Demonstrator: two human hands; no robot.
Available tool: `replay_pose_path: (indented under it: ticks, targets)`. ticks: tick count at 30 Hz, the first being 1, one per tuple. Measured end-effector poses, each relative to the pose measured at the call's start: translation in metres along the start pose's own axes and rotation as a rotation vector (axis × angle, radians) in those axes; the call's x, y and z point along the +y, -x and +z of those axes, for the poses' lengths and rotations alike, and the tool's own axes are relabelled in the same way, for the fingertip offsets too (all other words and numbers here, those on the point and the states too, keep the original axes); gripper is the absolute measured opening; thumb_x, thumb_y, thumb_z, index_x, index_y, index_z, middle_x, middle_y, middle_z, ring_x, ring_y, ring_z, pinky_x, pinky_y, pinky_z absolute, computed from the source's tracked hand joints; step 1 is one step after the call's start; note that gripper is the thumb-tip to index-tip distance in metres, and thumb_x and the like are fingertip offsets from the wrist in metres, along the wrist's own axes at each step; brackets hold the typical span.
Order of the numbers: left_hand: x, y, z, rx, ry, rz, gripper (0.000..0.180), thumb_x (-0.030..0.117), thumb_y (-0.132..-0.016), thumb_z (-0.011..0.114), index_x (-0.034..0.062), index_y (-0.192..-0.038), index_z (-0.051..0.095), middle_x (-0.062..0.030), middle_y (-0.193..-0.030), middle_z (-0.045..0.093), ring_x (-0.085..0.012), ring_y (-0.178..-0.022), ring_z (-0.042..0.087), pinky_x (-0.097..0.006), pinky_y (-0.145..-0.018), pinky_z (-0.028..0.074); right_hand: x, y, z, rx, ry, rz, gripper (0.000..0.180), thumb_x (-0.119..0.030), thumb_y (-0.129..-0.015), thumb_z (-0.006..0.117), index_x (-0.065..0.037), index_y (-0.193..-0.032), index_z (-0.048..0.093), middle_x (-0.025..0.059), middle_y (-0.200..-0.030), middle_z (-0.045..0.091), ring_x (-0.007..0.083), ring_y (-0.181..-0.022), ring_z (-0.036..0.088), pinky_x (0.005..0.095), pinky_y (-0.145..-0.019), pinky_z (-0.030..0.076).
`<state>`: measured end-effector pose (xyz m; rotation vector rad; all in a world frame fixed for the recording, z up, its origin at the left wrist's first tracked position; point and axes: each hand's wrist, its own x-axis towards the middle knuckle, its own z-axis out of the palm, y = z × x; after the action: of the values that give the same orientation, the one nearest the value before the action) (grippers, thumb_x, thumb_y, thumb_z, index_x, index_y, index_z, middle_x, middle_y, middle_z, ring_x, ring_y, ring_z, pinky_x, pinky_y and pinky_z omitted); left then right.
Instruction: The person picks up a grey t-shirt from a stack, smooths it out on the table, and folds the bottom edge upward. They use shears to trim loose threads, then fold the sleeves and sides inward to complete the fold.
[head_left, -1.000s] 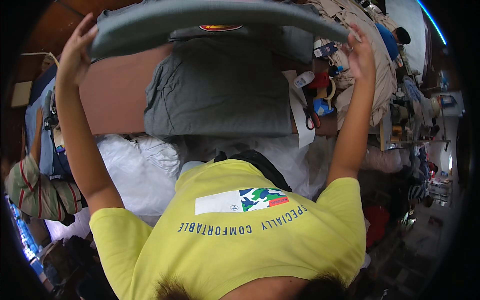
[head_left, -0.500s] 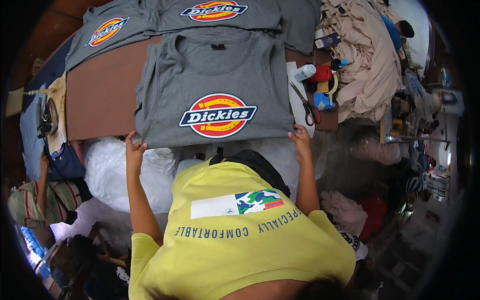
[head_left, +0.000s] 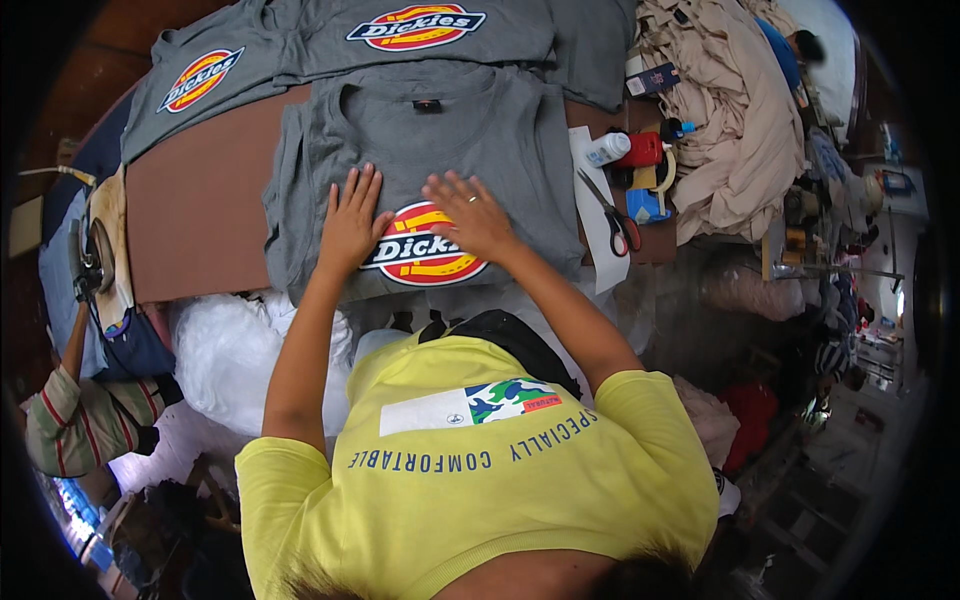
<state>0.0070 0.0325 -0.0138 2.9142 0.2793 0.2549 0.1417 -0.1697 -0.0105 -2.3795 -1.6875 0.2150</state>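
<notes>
Grey T-shirt (head_left: 440, 150): short-sleeved, spread front-up on the brown table (head_left: 200, 210), neck away from the person, a small dark tag inside the collar. Across the lower chest, an oval badge (head_left: 425, 255) in red and yellow with a dark blue band; partly covered by the hands. The cloth lies mostly flat, with folds at the left sleeve.

Left hand (head_left: 352, 222): fingers spread, palm flat on the shirt at the badge's left edge, gripping nothing.

Right hand (head_left: 472, 215): fingers spread, a ring on one; palm flat on the badge's upper right, gripping nothing.

Adjacent: two more grey shirts (head_left: 330, 40) beyond; scissors (head_left: 610, 215) on a white strip to the right.
</notes>
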Motion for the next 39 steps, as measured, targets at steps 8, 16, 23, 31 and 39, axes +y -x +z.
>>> replay_pose_path:
  ticks: [8,16,23,31,39]
  targets:
    - [-0.068,-0.079,-0.004,0.057,-0.153,0.071,0.064,0.047,-0.088,0.04,0.0123,-0.14,0.027,-0.0049,-0.146,0.025,-0.0234,-0.135,0.022,-0.044,-0.108,0.019,0.101,-0.044,-0.016,0.247,0.221,0.259,0.061,-0.048,-0.091,0.035,-0.014,-0.141,0.025,0.0044,-0.146,0.025,0.0204,-0.135,0.022,0.0413,-0.109,0.017]
    - [-0.118,-0.144,-0.02,0.357,0.112,0.117,0.046,0.027,-0.085,0.054,0.0094,-0.126,0.045,-0.0078,-0.124,0.048,-0.0282,-0.113,0.044,-0.04,-0.095,0.035,0.156,-0.09,-0.029,0.354,0.101,0.233,0.051,-0.039,-0.093,0.038,-0.016,-0.138,0.033,0.0038,-0.142,0.033,0.0193,-0.132,0.028,0.0391,-0.105,0.022]
    - [-0.142,-0.172,-0.042,0.055,0.302,-0.055,0.034,0.036,-0.082,0.059,0.0025,-0.087,0.058,-0.0103,-0.083,0.061,-0.0264,-0.079,0.057,-0.036,-0.068,0.043,0.168,-0.111,-0.04,0.51,-0.004,0.23,0.036,-0.028,-0.087,0.052,-0.014,-0.12,0.051,0.004,-0.116,0.054,0.0228,-0.112,0.046,0.041,-0.098,0.028]
    - [-0.143,-0.179,-0.033,-0.052,0.027,-0.28,0.046,0.049,-0.08,0.058,0.0034,-0.082,0.062,-0.0145,-0.065,0.061,-0.0292,-0.062,0.059,-0.038,-0.059,0.045,0.173,-0.128,-0.044,0.49,0.055,0.271,0.021,-0.028,-0.083,0.058,-0.013,-0.096,0.063,0.0025,-0.095,0.058,0.0229,-0.097,0.05,0.0408,-0.093,0.03]
    - [-0.105,-0.145,-0.028,0.431,-0.101,-0.169,0.023,0.024,-0.083,0.058,0.0125,-0.103,0.058,-0.0069,-0.112,0.056,-0.0245,-0.105,0.051,-0.041,-0.083,0.04,0.129,-0.094,-0.066,0.573,0.103,0.254,0.034,-0.023,-0.088,0.051,-0.012,-0.121,0.051,0.0056,-0.119,0.053,0.0248,-0.121,0.04,0.0462,-0.105,0.021]
